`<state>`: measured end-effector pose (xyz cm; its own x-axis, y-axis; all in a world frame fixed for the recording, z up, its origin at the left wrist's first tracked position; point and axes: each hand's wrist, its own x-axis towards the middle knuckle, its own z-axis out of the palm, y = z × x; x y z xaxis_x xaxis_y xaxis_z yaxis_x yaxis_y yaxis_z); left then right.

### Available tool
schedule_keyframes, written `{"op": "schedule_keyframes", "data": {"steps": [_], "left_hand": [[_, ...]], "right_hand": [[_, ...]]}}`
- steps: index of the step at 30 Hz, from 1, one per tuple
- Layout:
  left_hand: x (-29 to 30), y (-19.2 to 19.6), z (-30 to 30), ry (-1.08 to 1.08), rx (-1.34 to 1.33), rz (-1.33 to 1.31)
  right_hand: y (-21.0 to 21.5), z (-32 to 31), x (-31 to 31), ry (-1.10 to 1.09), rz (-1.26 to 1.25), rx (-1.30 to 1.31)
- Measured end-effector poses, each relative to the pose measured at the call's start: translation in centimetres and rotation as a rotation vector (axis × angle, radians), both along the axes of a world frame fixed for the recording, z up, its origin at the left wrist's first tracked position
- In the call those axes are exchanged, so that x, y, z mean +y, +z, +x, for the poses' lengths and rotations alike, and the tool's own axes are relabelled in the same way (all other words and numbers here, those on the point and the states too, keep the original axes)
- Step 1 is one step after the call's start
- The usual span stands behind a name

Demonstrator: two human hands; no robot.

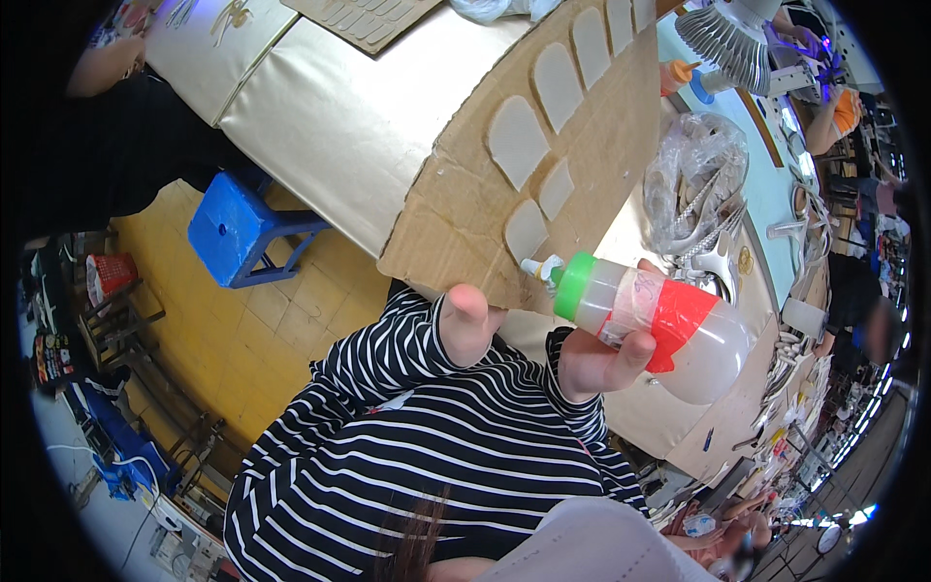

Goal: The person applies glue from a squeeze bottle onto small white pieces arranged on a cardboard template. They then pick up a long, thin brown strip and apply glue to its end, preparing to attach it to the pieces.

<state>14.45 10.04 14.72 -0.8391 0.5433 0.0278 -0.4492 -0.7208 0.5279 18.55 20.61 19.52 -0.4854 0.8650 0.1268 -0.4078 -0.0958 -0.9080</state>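
Note:
My right hand (606, 363) is wrapped round a clear squeeze bottle (713, 339) with a green cap and a red band. The bottle lies tilted, and its whitish nozzle points left over the near part of a brown cardboard sheet (436, 228). My left hand (467, 325) grips the near edge of this sheet, thumb up, the other fingers mostly hidden. Several pale, rounded flat pieces lie in rows on the cardboard. The nearest pale piece (526, 231) is just beyond the nozzle tip.
A cream-covered table (330, 107) carries another board of pale pieces (364, 17) at the back. To the right are a plastic bag of straps (693, 179), a finned lamp (722, 44) and orange-tipped bottle (677, 76). A blue stool (228, 228) stands left. Other people are around.

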Motion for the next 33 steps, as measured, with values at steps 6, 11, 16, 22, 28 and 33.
{"op": "schedule_keyframes", "data": {"steps": [6,11,16,22,28,33], "left_hand": [[-0.1,0.3,-0.1,-0.027,0.014,-0.015],[-0.2,0.4,-0.1,-0.043,0.024,-0.021],[-0.3,0.5,-0.2,-0.052,0.031,-0.026],[-0.4,0.6,-0.2,-0.066,0.039,-0.032],[-0.4,0.7,-0.2,-0.074,0.045,-0.036],[-0.3,0.8,-0.2,-0.086,0.053,-0.04]], "right_hand": [[-0.4,-0.4,0.3,-0.053,0.054,0.037],[-0.5,-0.7,0.5,-0.089,0.08,0.026],[0.0,-0.2,0.0,-0.002,0.07,0.001],[-0.2,-1.1,0.4,-0.137,0.09,-0.01],[0.1,-0.3,-0.2,-0.03,0.057,0.005],[-0.1,-1.1,0.3,-0.146,0.094,-0.028]]}}
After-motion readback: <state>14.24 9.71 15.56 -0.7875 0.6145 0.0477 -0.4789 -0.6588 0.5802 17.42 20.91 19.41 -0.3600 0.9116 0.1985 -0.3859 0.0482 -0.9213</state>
